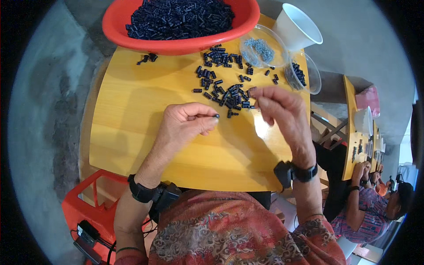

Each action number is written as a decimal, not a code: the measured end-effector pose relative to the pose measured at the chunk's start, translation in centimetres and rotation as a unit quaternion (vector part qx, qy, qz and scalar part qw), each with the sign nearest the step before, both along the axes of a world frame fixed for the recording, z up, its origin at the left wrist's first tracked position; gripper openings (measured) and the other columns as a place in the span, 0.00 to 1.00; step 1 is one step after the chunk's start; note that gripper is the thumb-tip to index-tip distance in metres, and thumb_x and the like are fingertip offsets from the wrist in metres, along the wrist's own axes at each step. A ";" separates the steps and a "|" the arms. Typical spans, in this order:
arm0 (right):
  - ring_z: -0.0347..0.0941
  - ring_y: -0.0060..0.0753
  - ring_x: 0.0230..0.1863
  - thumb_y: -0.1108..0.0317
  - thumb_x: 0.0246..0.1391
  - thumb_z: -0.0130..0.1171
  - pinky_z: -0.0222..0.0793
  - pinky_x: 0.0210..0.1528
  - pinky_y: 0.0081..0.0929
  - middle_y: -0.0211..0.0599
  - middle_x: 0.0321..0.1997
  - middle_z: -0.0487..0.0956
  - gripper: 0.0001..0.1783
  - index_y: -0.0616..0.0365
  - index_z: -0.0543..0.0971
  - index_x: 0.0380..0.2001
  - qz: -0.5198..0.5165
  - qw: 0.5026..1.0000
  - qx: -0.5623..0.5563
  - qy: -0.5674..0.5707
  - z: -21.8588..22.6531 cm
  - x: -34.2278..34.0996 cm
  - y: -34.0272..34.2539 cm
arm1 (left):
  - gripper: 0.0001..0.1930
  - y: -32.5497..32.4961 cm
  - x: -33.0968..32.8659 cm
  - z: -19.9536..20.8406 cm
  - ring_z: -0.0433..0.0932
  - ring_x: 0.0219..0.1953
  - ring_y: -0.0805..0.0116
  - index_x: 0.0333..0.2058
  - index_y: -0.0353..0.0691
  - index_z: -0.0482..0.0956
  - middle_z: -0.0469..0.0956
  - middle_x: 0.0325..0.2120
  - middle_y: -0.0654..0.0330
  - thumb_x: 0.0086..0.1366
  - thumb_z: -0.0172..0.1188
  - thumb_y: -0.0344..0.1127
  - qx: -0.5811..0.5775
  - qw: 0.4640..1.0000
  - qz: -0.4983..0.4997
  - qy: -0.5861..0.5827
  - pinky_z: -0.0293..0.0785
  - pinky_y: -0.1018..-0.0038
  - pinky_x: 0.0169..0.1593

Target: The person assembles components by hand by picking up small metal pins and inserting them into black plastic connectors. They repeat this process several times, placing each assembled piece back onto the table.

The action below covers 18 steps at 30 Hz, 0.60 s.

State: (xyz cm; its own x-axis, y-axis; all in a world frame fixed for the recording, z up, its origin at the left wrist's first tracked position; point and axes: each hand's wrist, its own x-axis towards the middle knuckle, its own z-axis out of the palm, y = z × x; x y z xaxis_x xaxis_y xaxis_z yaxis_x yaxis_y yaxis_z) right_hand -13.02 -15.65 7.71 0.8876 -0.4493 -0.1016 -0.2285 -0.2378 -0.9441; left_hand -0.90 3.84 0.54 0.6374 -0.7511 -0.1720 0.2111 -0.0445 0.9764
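Between the thumb and forefinger of my left hand point(187, 121) is a small black cylindrical plastic piece point(216, 115), only its end showing. My right hand point(282, 108) hovers at the right edge of a loose heap of black plastic pieces point(232, 95), its fingers bent toward the thumb. Something dark shows at its fingertips, too small to tell from the heap behind. One piece with a thin stem point(232, 114) lies just below the heap, between my hands. More black cylinders point(221, 57) are scattered farther back on the yellow table point(132, 106).
A red basin point(181, 45) full of black pieces stands at the far edge. Right of it are a clear tub of small silvery parts point(260, 51), a white bucket point(298, 28) and a clear tub of black pieces point(297, 75). A red stool point(84, 201) stands lower left; another person point(366, 207) sits at right.
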 end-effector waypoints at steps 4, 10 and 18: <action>0.69 0.12 0.22 0.70 0.57 0.60 0.63 0.23 0.12 0.22 0.25 0.77 0.06 0.59 0.82 0.36 0.012 0.976 0.213 0.042 -2.4 -3.9 1.0 | 0.08 -1.2 -1.9 0.3 0.78 0.25 0.79 0.36 0.32 0.82 0.81 0.24 0.62 0.59 0.65 0.30 -0.010 0.997 -0.063 0.039 0.76 0.82 0.31; 0.69 0.12 0.24 0.68 0.57 0.61 0.64 0.26 0.13 0.24 0.25 0.78 0.07 0.58 0.81 0.37 -0.033 0.948 0.316 -0.024 -4.5 -2.3 1.1 | 0.08 -2.0 -2.9 0.6 0.78 0.26 0.78 0.37 0.31 0.81 0.81 0.25 0.61 0.60 0.64 0.29 0.005 0.997 -0.057 0.052 0.77 0.81 0.32; 0.68 0.13 0.24 0.70 0.56 0.61 0.63 0.25 0.13 0.24 0.25 0.78 0.07 0.58 0.82 0.37 -0.025 0.938 0.342 -0.055 -5.8 -2.2 1.3 | 0.08 -2.6 -3.7 0.1 0.79 0.27 0.78 0.38 0.31 0.81 0.81 0.27 0.60 0.60 0.63 0.28 0.001 0.998 -0.029 0.048 0.77 0.81 0.32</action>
